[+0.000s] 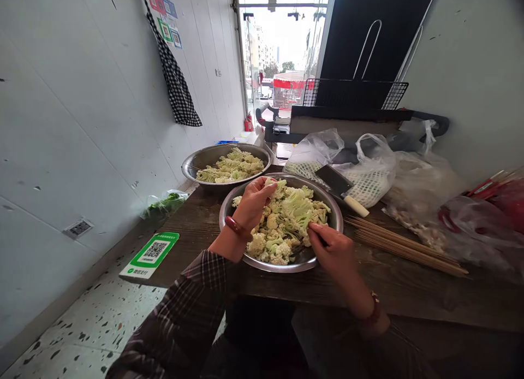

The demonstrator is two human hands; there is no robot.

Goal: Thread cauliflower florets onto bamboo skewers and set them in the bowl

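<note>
A steel bowl (pixel 338 221) full of cauliflower florets (pixel 281 247) stands on the dark wooden table in front of me. Over its left side, my left hand (pixel 254 200) is closed, with a pale green cauliflower floret (pixel 279 183) between thumb and fingers. My right hand (pixel 333 250) is pinched at the bowl's right side, its fingertips against the cauliflower. Whatever is in that pinch is too small to make out. A bundle of bamboo skewers (pixel 403 244) lies on the table right of the bowl.
Behind on the left is a second steel bowl (pixel 190 169) of cauliflower. A cleaver (pixel 334 181) rests among plastic bags (pixel 379 163) at the back right, its handle toward the bowl. A QR-code card (pixel 153 253) lies at the table's left edge.
</note>
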